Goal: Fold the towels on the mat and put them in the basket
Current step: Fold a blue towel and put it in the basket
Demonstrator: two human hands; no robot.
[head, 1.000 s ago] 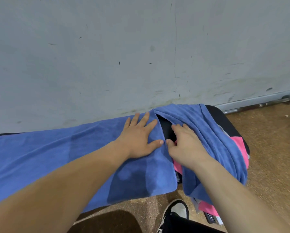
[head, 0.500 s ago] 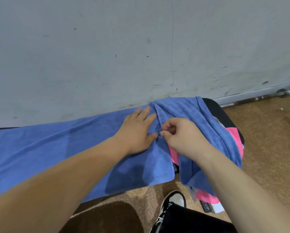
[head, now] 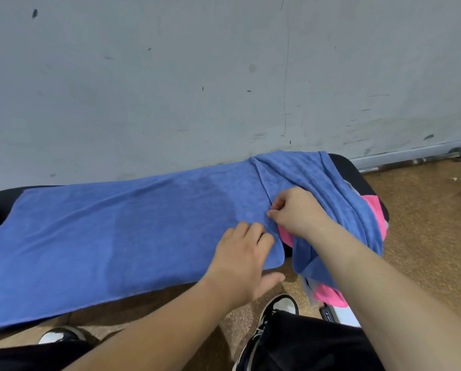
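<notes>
head view: right hand (head: 297, 212) pinches blue towel (head: 117, 236).

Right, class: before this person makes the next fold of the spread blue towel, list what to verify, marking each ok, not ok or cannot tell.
1. The blue towel lies flat on the mat: ok.
2. The right hand pinches its right edge: ok.
3. The left hand grips the near right corner: cannot tell; fingers lie on top, thumb shows below the edge.
4. The spread towel is free of the second blue towel heaped at right: cannot tell; they meet at the far corner.
5. The basket is in sight: not ok; none in view.
</notes>
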